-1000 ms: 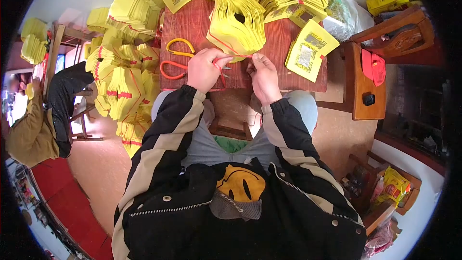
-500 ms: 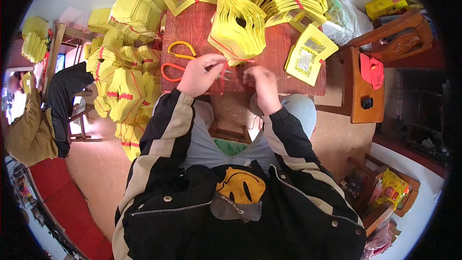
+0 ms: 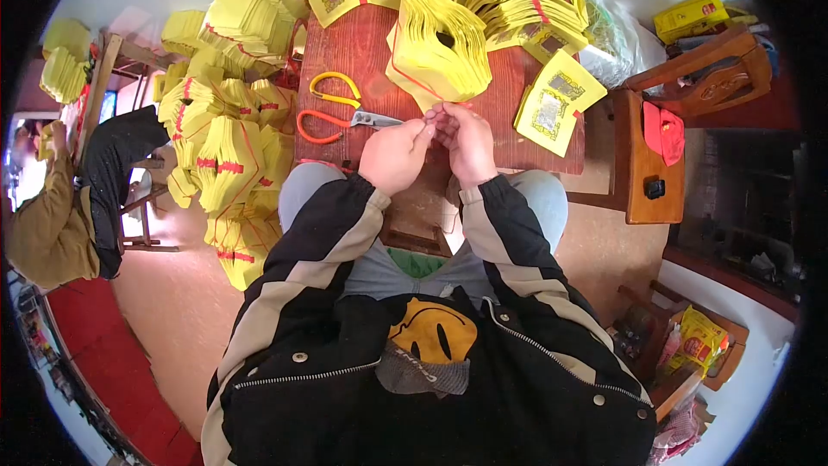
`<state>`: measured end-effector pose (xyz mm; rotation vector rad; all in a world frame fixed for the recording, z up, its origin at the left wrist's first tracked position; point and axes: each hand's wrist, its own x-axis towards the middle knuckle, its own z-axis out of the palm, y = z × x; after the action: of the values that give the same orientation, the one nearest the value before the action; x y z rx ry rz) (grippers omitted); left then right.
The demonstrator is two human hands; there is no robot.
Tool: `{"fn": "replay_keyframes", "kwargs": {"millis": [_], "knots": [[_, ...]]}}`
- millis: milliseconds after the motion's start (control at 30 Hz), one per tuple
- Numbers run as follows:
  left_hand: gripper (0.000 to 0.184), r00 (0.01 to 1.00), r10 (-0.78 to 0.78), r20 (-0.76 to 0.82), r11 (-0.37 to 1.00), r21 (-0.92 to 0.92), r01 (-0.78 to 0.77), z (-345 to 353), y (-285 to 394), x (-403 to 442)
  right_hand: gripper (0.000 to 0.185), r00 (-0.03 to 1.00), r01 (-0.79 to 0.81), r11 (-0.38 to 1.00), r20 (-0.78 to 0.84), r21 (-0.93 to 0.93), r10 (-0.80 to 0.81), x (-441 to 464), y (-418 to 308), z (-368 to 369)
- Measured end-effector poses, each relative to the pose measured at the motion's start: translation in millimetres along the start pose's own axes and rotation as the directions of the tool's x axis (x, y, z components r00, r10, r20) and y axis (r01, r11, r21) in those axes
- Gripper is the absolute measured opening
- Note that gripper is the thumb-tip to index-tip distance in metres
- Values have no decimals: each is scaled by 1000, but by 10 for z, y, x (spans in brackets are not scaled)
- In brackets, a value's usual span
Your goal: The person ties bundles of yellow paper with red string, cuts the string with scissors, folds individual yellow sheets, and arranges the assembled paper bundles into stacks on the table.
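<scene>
So, our metal scissors with orange and yellow handles (image 3: pixel 355 117) sit at ten o'clock from our half-curled left hand (image 3: pixel 397 157); the fanned, red-banded yellow paper bundle (image 3: pixel 434 59) lies on the table (image 3: pixel 509 134) at twelve, long axis eleven-to-five, nearer our half-curled right hand (image 3: pixel 470 147). Can't really tell if either's gripping anything.

Table (image 3: pixel 349 45) ahead of wearer's knees. Bundle (image 3: pixel 442 52) mid-table; left hand (image 3: pixel 395 157) and right hand (image 3: pixel 467 147) side by side at its near end, by the table's near edge. Scissors (image 3: pixel 356 116) on table, left of bundle, blades toward left hand. Packets (image 3: pixel 545 112) on table, right of bundle. Stacks (image 3: pixel 517 7) behind, far side. Heap (image 3: pixel 229 154) left of table; person (image 3: pixel 56 229) beyond. Chair (image 3: pixel 649 205) right, cap (image 3: pixel 663 133) on it.
</scene>
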<state>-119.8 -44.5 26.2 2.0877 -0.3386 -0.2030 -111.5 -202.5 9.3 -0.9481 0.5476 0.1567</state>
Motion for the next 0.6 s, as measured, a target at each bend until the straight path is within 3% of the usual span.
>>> {"fn": "replay_keyframes", "kwargs": {"millis": [67,367,600], "knots": [[34,999,43,-28,994,99,-40,35,-22,48,23,1000,6,1000,-6,-16,-6,55,-29,-25],[33,992,102,-68,993,72,-97,82,-9,159,20,998,9,998,-58,-66,-13,188,-150,-43],[33,998,54,-22,993,108,-51,1,-11,184,21,998,43,998,-50,-53,-45,172,-132,-74]]}}
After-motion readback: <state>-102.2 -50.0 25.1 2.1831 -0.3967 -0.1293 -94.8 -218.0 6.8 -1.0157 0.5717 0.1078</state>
